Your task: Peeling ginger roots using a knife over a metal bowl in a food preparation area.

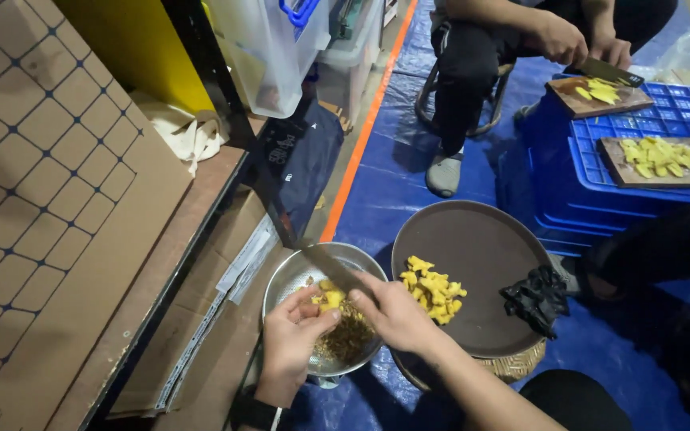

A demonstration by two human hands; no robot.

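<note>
Your left hand (291, 339), nearest the lens at 6 o'clock, pinches a yellow ginger piece (330, 299) over the steel bowl (297, 275) of peelings. Your right hand (397, 315) grips a knife (333, 270), blade angled toward 10 o'clock against the piece. At 3 o'clock of the bowl, a round brown tray (481, 247) carries peeled chunks (433, 289) and a black glove (537, 297). At 1 o'clock, another person's hand (557, 40) cuts on a board (596, 100) atop a blue crate (584, 187).
</note>
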